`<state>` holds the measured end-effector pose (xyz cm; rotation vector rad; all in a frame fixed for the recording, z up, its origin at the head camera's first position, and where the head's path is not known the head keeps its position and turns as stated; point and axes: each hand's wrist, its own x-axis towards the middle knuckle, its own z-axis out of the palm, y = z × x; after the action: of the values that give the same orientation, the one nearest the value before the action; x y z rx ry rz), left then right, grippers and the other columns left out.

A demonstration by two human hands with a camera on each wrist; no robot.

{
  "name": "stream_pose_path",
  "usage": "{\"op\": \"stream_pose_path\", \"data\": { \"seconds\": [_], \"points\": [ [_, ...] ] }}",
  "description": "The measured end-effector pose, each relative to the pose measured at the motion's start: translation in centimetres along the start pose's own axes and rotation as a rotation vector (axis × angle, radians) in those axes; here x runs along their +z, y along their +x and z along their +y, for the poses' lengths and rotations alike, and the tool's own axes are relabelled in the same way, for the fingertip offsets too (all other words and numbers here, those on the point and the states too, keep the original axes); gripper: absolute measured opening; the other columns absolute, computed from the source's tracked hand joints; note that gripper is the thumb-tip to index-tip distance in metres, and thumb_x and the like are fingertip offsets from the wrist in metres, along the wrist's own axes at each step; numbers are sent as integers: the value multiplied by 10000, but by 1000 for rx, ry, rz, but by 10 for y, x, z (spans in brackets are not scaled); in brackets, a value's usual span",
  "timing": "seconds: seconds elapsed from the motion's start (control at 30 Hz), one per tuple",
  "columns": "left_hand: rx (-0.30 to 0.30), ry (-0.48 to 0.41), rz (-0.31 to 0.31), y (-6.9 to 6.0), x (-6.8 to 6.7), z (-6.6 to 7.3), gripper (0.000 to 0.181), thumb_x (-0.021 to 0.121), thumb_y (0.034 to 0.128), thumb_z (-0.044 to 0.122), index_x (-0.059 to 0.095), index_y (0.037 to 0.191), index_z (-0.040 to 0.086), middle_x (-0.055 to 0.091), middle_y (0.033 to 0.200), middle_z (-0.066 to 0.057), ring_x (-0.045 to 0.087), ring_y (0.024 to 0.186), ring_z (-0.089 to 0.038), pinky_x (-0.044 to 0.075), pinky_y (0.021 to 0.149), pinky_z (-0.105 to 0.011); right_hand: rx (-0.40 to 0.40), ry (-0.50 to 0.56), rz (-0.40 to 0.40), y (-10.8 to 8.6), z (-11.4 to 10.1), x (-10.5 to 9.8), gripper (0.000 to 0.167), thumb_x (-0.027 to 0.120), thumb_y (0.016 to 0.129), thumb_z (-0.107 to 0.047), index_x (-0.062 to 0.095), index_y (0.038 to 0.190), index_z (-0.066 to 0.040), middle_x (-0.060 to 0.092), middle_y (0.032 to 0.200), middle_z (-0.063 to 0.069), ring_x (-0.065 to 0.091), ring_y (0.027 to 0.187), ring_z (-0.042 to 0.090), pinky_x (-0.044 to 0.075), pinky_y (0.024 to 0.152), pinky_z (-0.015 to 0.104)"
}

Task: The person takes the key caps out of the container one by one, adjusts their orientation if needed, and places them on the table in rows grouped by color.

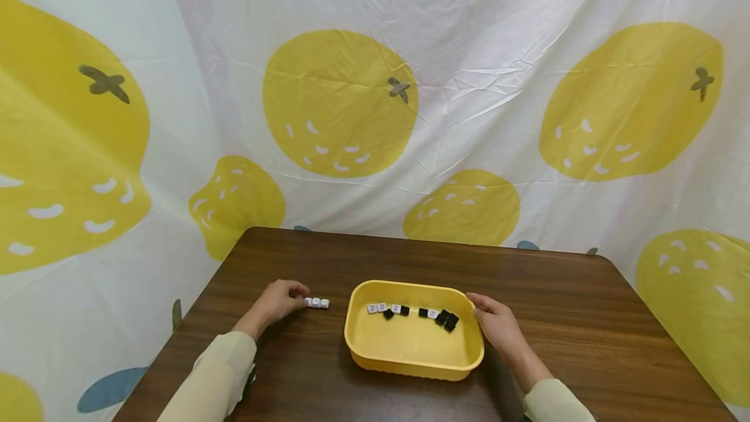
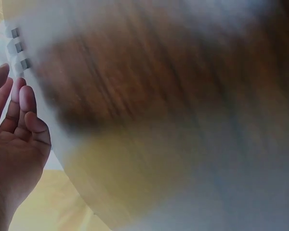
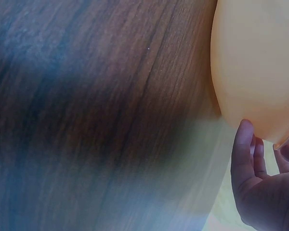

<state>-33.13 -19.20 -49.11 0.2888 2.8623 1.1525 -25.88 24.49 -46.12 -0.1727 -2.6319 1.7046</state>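
Three small white cubes (image 1: 316,303) stand in a row on the brown table. At the row's left end is my left hand (image 1: 283,298), its fingertips close to the nearest cube (image 2: 24,64); whether they touch it I cannot tell. In the left wrist view a gap shows between thumb and fingers. My right hand (image 1: 499,325) grips the right end of a yellow plastic tub (image 1: 410,370), thumb at the rim and fingers against the outer wall (image 3: 255,62). Inside the tub lie several black cubes (image 1: 446,319) and several white cubes (image 1: 382,307), some with dark markings.
The wood-grain table (image 1: 586,331) reaches back to a white curtain (image 1: 469,116) printed with yellow fruit, which hangs around its far and side edges. The tub stands near the table's middle, right of the row of cubes.
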Motion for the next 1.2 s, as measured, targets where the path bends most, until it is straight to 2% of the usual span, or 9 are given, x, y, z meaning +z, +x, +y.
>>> {"op": "stream_pose_path", "data": {
  "seconds": [0.17,0.27,0.53,0.6,0.7,0.83,0.93,1.03,1.2],
  "points": [
    [31,-15,40,6,1,9,239,697,906,111,715,1128,25,686,1004,-47,604,920,-197,499,827,-427,-9,-13,1,1,0,-1,411,437,997,-19,504,1391,76,491,1380,315,502,1232,429,443,993,511],
    [52,-47,75,10,4,22,256,689,926,123,702,1160,21,683,1000,-44,611,920,-202,507,818,-416,-9,-15,2,2,0,-1,411,437,995,-18,505,1390,76,495,1375,315,501,1231,429,439,996,513],
    [162,-170,120,13,18,84,255,694,932,144,698,1173,59,652,1004,-31,589,913,-197,507,799,-389,-6,-13,7,2,-1,-1,405,442,993,-23,518,1380,71,520,1336,314,544,1173,397,489,934,455],
    [193,-200,99,13,25,99,244,697,933,157,704,1164,79,648,1008,-20,584,909,-183,507,792,-371,-10,-16,8,2,-1,-1,402,443,992,-20,523,1374,72,523,1333,315,550,1164,392,496,920,441],
    [257,-216,32,13,38,119,244,693,937,168,705,1164,79,653,1032,-23,586,910,-171,506,789,-350,-15,-23,12,2,-1,-1,399,443,987,-12,530,1366,77,527,1329,315,550,1163,390,496,915,432],
    [311,-171,-78,13,55,138,272,688,938,179,696,1178,50,647,1029,-27,574,899,-166,493,780,-338,-20,-30,18,1,-1,-1,400,445,982,-5,532,1363,81,524,1334,318,543,1175,396,489,930,443],
    [311,-101,-124,14,69,147,287,693,928,177,695,1176,34,634,984,-27,566,876,-165,485,769,-332,-17,-17,14,0,-1,-1,401,441,984,-4,527,1367,80,513,1347,322,555,1158,386,501,906,426],
    [296,-27,-126,14,81,149,283,704,905,170,706,1151,30,642,962,-43,580,867,-175,489,768,-338,-15,-2,9,0,-1,-1,402,438,985,-2,525,1369,79,509,1352,323,566,1138,375,510,876,406],
    [239,76,-86,13,96,148,273,725,853,169,736,1101,56,676,957,-53,603,863,-174,501,773,-353,-21,-12,7,0,-1,1,398,445,989,-5,527,1370,77,508,1364,316,530,1201,399,484,939,443]
  ]
}}
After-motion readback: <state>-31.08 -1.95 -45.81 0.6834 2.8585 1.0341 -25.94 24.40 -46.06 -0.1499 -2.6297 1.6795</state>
